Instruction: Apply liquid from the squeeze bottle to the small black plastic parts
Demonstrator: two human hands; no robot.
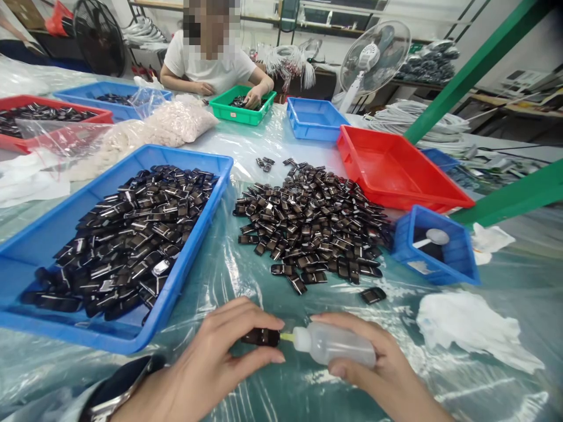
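Note:
Between the thumb and fingers of my left hand [235,343] is a small black plastic part [261,336], held low over the table. My right hand [373,351] grips a translucent squeeze bottle [336,344] lying sideways, its white cap toward the part. The bottle's thin yellowish tip [287,337] reaches the part's right end; whether it goes inside I cannot tell. Beyond my hands lies a heap of similar black parts [308,217], with one loose part [373,295] nearer to me. More of them fill a large blue tray [193,258] at left.
At right stand an empty red tray [396,164], a small blue bin [440,266] with a white spoon-like item, and a crumpled white cloth [475,328]. Across the table a co-worker [211,64] reaches into a green tray [241,120]. A green post [479,64] slants at right.

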